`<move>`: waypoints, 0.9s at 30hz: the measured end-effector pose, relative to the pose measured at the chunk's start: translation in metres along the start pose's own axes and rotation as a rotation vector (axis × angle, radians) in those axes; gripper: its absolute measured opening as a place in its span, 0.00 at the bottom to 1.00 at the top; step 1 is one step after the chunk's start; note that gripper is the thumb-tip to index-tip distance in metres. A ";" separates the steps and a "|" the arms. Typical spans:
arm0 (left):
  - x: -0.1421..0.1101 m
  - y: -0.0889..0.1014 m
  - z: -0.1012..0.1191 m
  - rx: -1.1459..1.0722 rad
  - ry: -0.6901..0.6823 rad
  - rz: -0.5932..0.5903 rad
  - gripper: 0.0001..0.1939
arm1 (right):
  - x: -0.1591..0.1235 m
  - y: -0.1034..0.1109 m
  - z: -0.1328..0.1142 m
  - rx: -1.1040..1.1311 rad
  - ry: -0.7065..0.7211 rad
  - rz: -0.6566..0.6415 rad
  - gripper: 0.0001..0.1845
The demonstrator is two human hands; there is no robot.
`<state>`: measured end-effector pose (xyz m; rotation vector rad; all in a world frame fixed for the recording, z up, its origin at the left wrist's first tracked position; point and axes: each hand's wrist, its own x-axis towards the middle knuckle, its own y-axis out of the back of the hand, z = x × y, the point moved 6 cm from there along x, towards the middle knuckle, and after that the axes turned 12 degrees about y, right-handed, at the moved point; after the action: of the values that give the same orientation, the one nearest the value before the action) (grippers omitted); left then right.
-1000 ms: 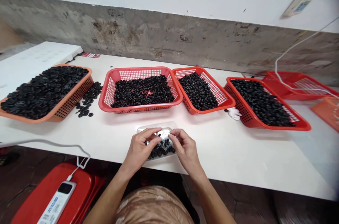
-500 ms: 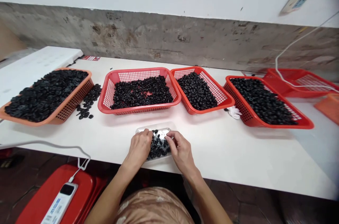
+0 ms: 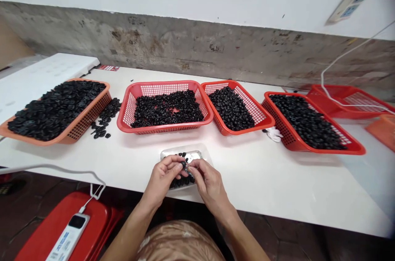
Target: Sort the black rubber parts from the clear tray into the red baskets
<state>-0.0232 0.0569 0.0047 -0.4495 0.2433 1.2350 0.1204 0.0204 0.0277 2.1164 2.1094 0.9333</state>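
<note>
My left hand [image 3: 165,174] pinches a small round black part [image 3: 184,164] between thumb and fingers. Close against it, my right hand [image 3: 208,178] is closed in a pinch at the same spot; what its fingertips hold is too small to make out. Both hands are above a clear plastic tray [image 3: 203,152] at the table's front edge. Several small black parts [image 3: 182,182] lie in this tray, partly hidden by the hands, and its back part shows a shiny bottom.
Behind the tray stand a pink-red basket [image 3: 165,130], a red basket [image 3: 262,119] and, further right, another red basket [image 3: 286,129], all holding black parts. An orange basket [image 3: 83,125] is heaped at left, with loose parts [image 3: 106,115] beside it. A power bank [image 3: 69,234] rests on a red stool [image 3: 40,228].
My left hand has lifted from the tray's left side with a black part in its fingers. My right hand has come toward it, and the fingertips of both now meet.
</note>
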 end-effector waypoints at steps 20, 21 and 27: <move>-0.017 0.011 0.011 0.202 -0.298 0.154 0.15 | 0.005 -0.005 -0.011 -0.057 0.025 -0.073 0.09; -0.018 0.011 0.009 0.227 -0.300 0.163 0.17 | 0.005 -0.006 -0.011 -0.063 0.032 -0.082 0.08; -0.029 0.005 0.014 0.532 -0.481 0.182 0.21 | 0.003 -0.007 -0.014 -0.086 0.032 -0.120 0.08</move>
<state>-0.0382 0.0397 0.0278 0.3362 0.1918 1.3564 0.1081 0.0181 0.0380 1.9238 2.1414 1.0303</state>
